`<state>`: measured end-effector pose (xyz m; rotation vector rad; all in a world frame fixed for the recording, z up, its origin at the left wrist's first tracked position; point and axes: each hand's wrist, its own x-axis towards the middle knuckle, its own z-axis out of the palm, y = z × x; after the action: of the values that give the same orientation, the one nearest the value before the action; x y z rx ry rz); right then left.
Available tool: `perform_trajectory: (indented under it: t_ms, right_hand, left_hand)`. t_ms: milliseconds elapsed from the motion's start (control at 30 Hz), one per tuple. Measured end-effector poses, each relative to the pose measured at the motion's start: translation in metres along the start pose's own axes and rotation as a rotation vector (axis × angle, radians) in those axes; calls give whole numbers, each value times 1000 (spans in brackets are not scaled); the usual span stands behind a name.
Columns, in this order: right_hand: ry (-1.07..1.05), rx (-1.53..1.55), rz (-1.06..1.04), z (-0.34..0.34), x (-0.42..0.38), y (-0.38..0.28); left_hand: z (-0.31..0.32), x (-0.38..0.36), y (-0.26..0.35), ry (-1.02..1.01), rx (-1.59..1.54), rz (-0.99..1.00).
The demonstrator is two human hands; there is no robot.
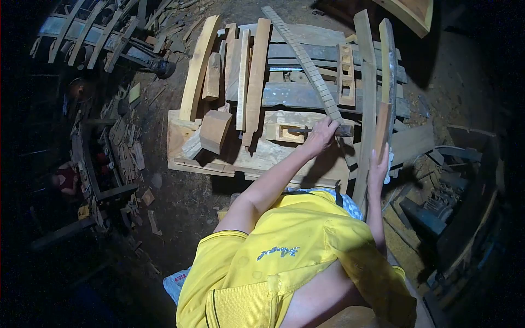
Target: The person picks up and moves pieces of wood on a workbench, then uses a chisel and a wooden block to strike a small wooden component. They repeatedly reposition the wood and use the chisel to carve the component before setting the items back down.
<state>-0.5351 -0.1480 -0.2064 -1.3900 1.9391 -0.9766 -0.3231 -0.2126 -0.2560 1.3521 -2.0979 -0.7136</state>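
I see the pallet crowded with planks to its edges, dirt floor open at left, my left hand closed on the notched strip, my right hand flat-fingered against an upright board.

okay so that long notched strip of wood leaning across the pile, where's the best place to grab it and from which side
Probably grip the notched strip at its lower end, where the left hand already closes on it, coming from below. That end lies nearest the person; the far end juts past the stacked boards. The right hand is on a separate curved plank.
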Motion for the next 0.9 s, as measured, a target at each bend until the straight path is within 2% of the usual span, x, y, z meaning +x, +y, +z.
perform_trajectory:
  t_ms: [67, 133, 267, 433, 500, 533, 567, 633, 700, 733, 767, 833, 900]
  right_hand:
    - [18, -31, -23, -7, 1, 0]
    - [-43, 102, 49, -18, 2, -10]
    - [-25, -19, 50, -32, -1, -21]
    - [117, 67, -47, -29, -7, -7]
    - [106, 116, -26, -6, -12, 24]
    - [-1, -105, -164, -6, -16, -7]
    - [-303, -7, 137, -6, -20, -32]
    - [-264, -2, 50, 0, -28, -21]
    - [-63, 38, -76, -1, -28, -15]
    - [-67, 144, 44, -3, -23, -2]
    - [-13, 312, 46, -2, -23, 3]
    - [29, 238, 92, 3, -23, -7]
    - [-453, -76, 172, -9, -24, -42]
  left_hand:
    - [2, 2, 4, 24, -53, 20]
    - [3, 3, 5, 51, -111, 44]
    - [1, 4, 4, 40, -119, 43]
    - [8, 6, 1, 9, -101, 8]
    - [13, 6, -3, 37, -67, 21]
    - [13, 5, -2, 35, -67, 24]
    - [13, 5, -2, 35, -54, 18]
    - [10, 5, -2, 44, -35, 9]
    - [8, -3, -5, 17, -50, 27]
    - [11, -7, -6, 12, -47, 20]
    - [13, -6, -8, -2, -19, 16]
    - [11, -1, -7, -13, 11, 25]
    - [12, -4, -5, -11, 37, 17]
